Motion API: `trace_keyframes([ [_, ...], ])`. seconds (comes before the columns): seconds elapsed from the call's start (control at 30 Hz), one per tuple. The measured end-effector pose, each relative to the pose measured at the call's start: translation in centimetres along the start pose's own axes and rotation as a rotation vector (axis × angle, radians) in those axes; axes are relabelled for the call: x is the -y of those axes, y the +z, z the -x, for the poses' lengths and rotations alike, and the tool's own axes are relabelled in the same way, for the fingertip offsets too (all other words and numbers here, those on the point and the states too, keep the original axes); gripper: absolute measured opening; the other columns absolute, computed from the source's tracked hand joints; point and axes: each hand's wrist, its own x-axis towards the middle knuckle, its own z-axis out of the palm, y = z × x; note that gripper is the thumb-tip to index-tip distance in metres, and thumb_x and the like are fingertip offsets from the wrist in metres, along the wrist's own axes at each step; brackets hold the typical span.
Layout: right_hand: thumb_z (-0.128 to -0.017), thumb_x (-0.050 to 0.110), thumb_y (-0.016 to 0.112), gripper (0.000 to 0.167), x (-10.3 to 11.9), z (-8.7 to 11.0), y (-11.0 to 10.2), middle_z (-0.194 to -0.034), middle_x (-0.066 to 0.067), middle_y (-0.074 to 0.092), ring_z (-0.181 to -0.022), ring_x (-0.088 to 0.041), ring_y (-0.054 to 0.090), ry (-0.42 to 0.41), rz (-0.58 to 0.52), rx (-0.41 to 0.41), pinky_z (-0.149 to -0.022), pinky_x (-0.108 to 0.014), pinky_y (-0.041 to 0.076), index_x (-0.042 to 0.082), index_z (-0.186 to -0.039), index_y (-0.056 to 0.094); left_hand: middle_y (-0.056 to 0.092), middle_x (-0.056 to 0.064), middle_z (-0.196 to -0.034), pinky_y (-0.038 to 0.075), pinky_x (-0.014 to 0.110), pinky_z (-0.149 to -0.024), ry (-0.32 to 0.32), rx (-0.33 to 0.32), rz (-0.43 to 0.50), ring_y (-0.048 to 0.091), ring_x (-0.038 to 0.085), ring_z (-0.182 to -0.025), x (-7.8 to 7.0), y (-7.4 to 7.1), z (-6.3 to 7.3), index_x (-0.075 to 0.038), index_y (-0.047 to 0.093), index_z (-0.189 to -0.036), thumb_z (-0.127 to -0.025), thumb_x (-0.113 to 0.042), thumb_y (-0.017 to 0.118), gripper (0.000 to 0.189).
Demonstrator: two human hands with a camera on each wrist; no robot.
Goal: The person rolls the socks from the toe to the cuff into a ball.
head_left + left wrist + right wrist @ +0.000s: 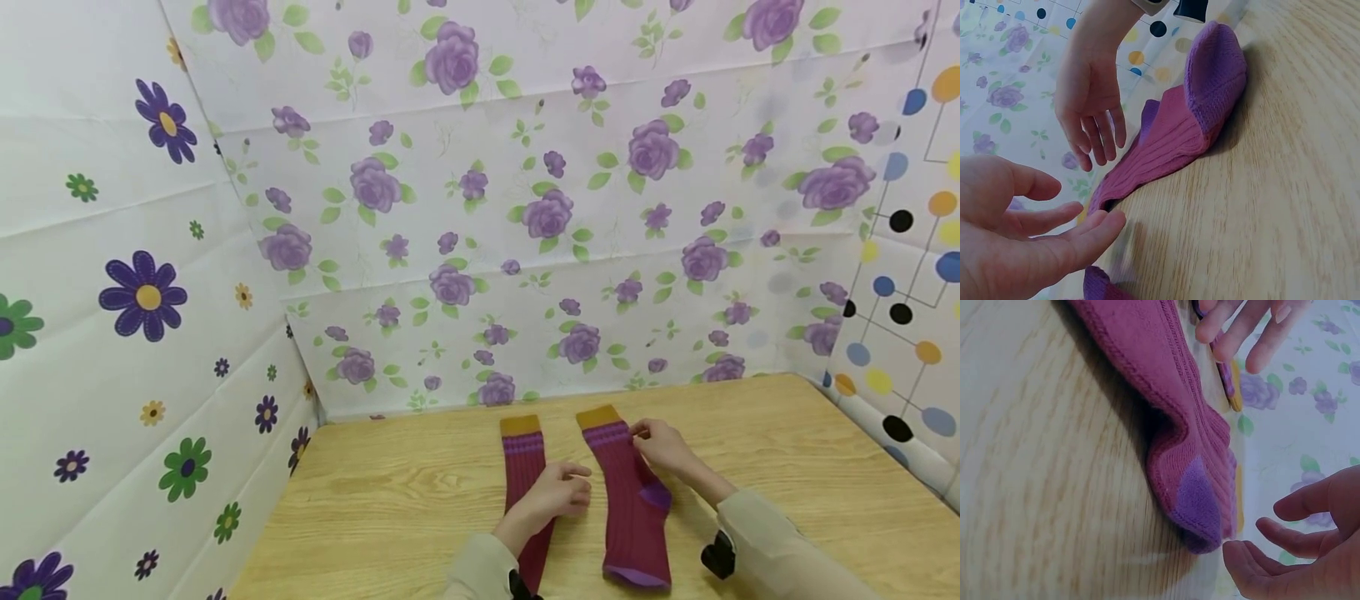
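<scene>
Two maroon socks with mustard cuffs and purple stripes lie lengthwise on the wooden table. My left hand (555, 494) is over the left sock (523, 467) and hides part of its leg. Its fingers are loosely spread and hold nothing, pointing towards the right sock (626, 492). That sock lies with its purple heel turned right and its purple toe (1219, 75) nearest me. Beside its upper edge, just below the cuff, is my right hand (663, 446). In the right wrist view, the right hand's fingers (1288, 537) are relaxed and apart, fingertips close to the sock.
The wooden table (375, 500) reaches back to a sheet with purple roses (547, 214). A daisy-print sheet (45, 233) stands on the left, and a sheet with coloured dots (900, 333) on the right. Dark devices (718, 554) are worn at the wrists.
</scene>
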Motion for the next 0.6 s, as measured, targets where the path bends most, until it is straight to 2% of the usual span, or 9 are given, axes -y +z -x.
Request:
trace_keyframes([
  [0.17, -0.088, 0.002, 0.046, 0.033, -0.2, -0.1, 0.2, -0.113, -0.036, 0.060, -0.055, -0.016, 0.055, 0.047, -0.034, 0.020, -0.059, -0.029, 0.048, -0.012, -0.115, 0.058, 0.060, 0.022, -0.116, 0.055, 0.040, -0.082, -0.035, -0.032, 0.037, 0.063, 0.024, -0.093, -0.2, 0.6, 0.0, 0.009, 0.049, -0.132, -0.097, -0.005, 0.048, 0.037],
  [0.3, -0.087, 0.002, 0.045, 0.036, -0.4, -0.3, 0.4, -0.110, -0.033, 0.061, -0.045, -0.008, 0.043, 0.081, -0.071, 0.039, -0.051, -0.026, 0.043, -0.013, -0.117, 0.057, 0.056, 0.022, -0.122, 0.055, 0.039, -0.083, -0.059, -0.047, 0.054, 0.061, 0.022, -0.092, -0.4, 1.2, -0.1, 0.009, 0.048, -0.132, -0.096, -0.003, 0.049, 0.038],
  [0.4, -0.087, 0.003, 0.045, 0.037, -0.4, -0.4, 0.4, -0.102, -0.029, 0.064, -0.044, -0.006, 0.041, 0.102, -0.097, 0.042, -0.048, -0.024, 0.041, -0.013, -0.118, 0.057, 0.054, 0.023, -0.124, 0.054, 0.041, -0.087, -0.079, -0.056, 0.071, 0.062, 0.027, -0.099, -0.5, 1.5, -0.2, 0.009, 0.049, -0.131, -0.097, -0.004, 0.049, 0.037],
  [0.6, -0.090, 0.004, 0.044, 0.037, -0.4, -0.3, 0.2, -0.089, -0.017, 0.064, -0.052, -0.010, 0.048, 0.135, -0.123, 0.048, -0.051, -0.026, 0.044, -0.014, -0.119, 0.057, 0.060, 0.022, -0.117, 0.055, 0.043, -0.085, -0.089, -0.045, 0.097, 0.063, 0.033, -0.102, -0.3, 1.9, -0.6, 0.008, 0.051, -0.129, -0.098, -0.007, 0.048, 0.034],
])
